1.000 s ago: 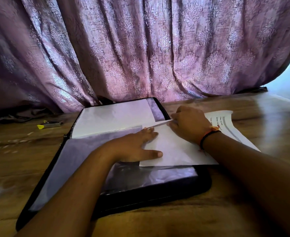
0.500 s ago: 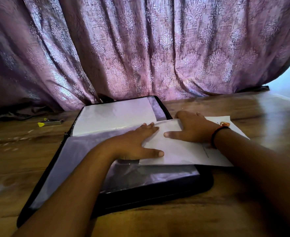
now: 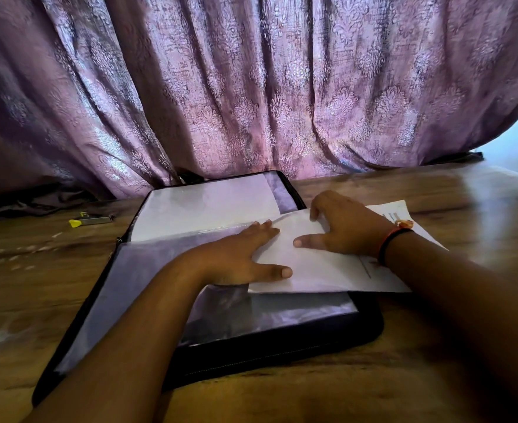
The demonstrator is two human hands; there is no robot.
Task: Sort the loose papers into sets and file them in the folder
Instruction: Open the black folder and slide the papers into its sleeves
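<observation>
A black zip folder lies open on the wooden table, its clear plastic sleeves spread out; the far sleeve holds a white sheet. A set of white papers lies half on the near sleeve and half past the folder's right edge. My left hand rests flat on the sleeve at the papers' left edge, fingers straight, thumb on the paper. My right hand presses on top of the papers, thumb stretched out, fingers bent at the far edge. How far the papers sit inside the sleeve I cannot tell.
A purple patterned curtain hangs right behind the folder. A small yellow-tipped tool lies on the table at the far left. Pale scraps dot the wood at the left.
My right hand went from gripping the papers' corner to lying spread on top of them. The papers slid left, further over the folder. My left hand stayed in place.
</observation>
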